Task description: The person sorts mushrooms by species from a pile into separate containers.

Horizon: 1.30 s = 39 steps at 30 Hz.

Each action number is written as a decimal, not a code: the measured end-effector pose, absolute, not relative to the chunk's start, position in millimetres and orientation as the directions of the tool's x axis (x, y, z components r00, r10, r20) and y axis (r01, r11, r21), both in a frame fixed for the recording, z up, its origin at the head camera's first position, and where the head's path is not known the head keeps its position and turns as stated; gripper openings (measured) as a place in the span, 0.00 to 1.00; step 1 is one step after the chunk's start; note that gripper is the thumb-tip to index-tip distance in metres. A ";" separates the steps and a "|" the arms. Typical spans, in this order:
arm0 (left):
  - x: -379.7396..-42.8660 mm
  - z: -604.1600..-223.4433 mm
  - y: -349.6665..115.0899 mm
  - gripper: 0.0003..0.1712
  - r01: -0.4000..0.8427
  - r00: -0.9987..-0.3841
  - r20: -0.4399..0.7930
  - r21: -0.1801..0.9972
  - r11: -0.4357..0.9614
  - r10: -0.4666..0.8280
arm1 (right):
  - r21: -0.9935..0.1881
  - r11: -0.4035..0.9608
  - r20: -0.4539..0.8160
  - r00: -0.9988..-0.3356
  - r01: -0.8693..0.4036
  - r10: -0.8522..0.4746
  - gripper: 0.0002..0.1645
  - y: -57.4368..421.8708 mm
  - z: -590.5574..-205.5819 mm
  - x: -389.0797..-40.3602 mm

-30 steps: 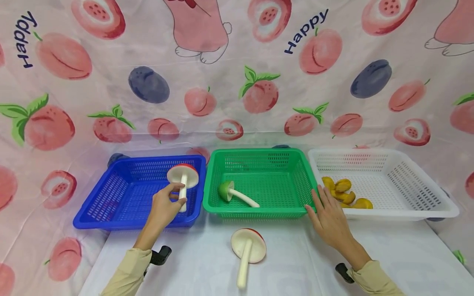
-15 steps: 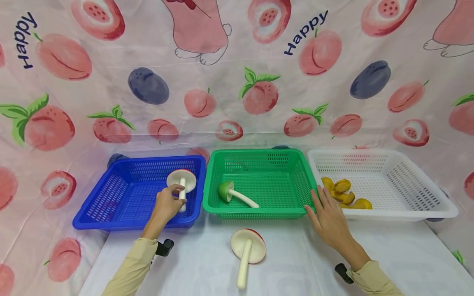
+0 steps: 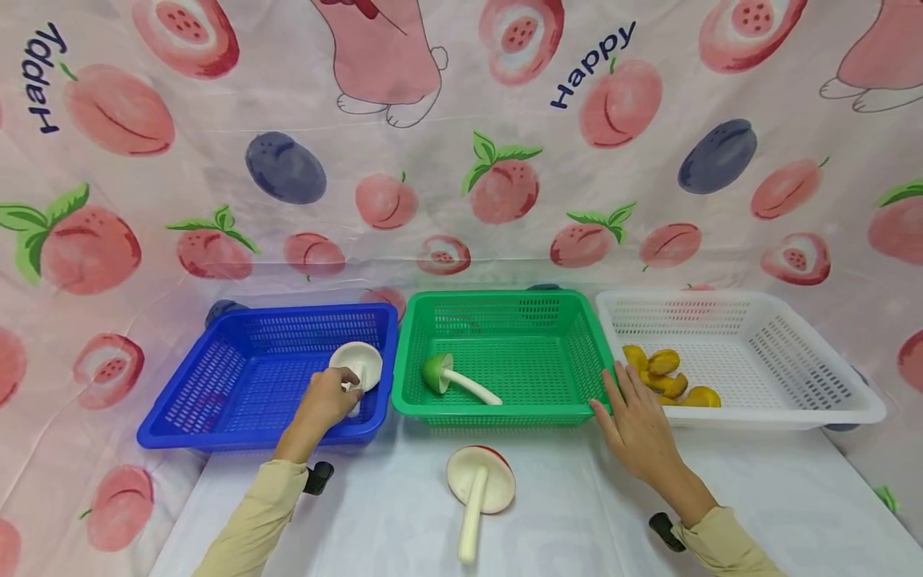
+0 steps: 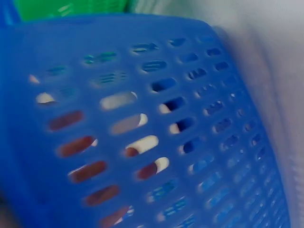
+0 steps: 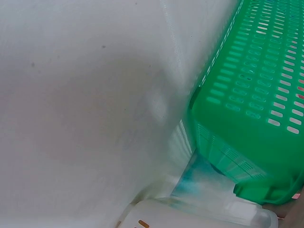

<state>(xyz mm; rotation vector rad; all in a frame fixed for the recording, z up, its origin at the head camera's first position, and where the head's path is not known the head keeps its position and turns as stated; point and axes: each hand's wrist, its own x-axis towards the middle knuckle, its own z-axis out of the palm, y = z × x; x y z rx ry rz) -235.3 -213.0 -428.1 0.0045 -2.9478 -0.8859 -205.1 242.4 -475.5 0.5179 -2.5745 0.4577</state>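
In the head view my left hand [image 3: 326,402] is inside the right part of the blue basket [image 3: 209,353]. Its thumb and fingers pinch the white stem of a toy mushroom [image 3: 358,358] with the pale underside of the cap showing. Through the slots of the blue basket wall [image 4: 114,156], the left wrist view shows bits of fingers and white stem. My right hand [image 3: 642,429] rests with straight fingers over the neighbouring rims of the green basket [image 3: 505,410] and the white basket [image 3: 793,417].
A red-capped toy mushroom [image 3: 472,505] lies on the white-covered table in front of the green basket. Inside that basket is a green-capped mushroom [image 3: 461,381]. Several yellow-brown pieces [image 3: 662,362] sit in the white basket. A fruit-print cloth [image 3: 447,160] hangs behind.
My left hand has lowered the mushroom into the blue basket, and its cap has tipped back so that the red edge no longer shows. My right hand has stayed on the rims.
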 end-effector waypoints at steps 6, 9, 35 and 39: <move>-220.0 -418.7 -204.5 0.14 0.091 -0.986 0.167 0.573 0.815 -0.007 | -0.224 0.872 0.511 -0.815 -0.434 -0.275 0.34 242.4 -476.2 -204.0; -212.5 -413.3 -199.3 0.13 0.126 -0.978 0.207 0.600 0.790 -0.001 | -0.226 0.872 0.512 -0.814 -0.434 -0.273 0.34 242.5 -476.8 -203.7; -147.4 -405.6 -148.5 0.07 0.174 -0.985 0.148 0.800 0.574 0.093 | -0.220 0.873 0.519 -0.810 -0.435 -0.273 0.34 241.6 -479.6 -205.0; -140.3 -409.6 -142.1 0.06 0.192 -0.979 0.119 0.815 0.547 0.165 | -0.218 0.872 0.528 -0.804 -0.438 -0.272 0.34 241.0 -478.7 -204.4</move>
